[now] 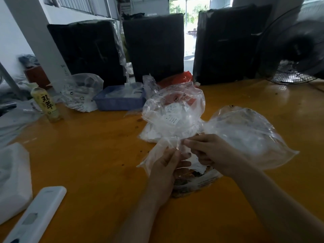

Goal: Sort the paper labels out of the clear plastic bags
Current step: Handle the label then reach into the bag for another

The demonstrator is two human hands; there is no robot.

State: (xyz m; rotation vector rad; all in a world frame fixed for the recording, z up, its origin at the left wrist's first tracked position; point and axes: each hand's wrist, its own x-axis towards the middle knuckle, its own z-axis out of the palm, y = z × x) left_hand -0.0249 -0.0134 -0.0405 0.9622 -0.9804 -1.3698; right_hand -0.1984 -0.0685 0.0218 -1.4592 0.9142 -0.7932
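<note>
While our left hand (166, 162) and right hand (206, 151) both pinch the thin film of a clear plastic bag (164, 155) just above the orange worktop (87, 155), the paper labels (172, 118) sit inside a puffed bag behind. The film looks light, limp and slippery, so we would take it by an edge; its mouth seems, perhaps, between our fingertips.

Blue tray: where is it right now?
Head view, far centre-left of the orange table: the blue tray sits in front of the black-wrapped bundles, between two clear bag piles.
</note>
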